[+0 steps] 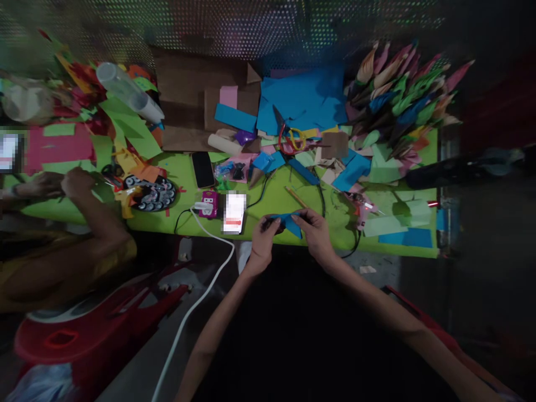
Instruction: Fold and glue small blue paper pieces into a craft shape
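Note:
Between my hands, just above the table's front edge, is a piece of blue paper (294, 225) with a pointed corner hanging down. My left hand (265, 233) pinches its left end between thumb and fingers. On the other end, my right hand (314, 228) is closed in a pinch too. A pencil (296, 197) lies on the green tabletop (268, 207) right behind my hands. To the left of them rests a phone with a lit screen (234, 213). A pink glue gun (363, 214) lies to the right.
Scissors (288, 139) lie among paper scraps behind my hands. Blue sheets (304, 103) and brown cardboard (184, 100) cover the back. Rolled paper cones (402, 89) crowd the back right. A white cable (205, 301) hangs off the front edge. At left, a co-worker's hands (71, 183) are over green paper.

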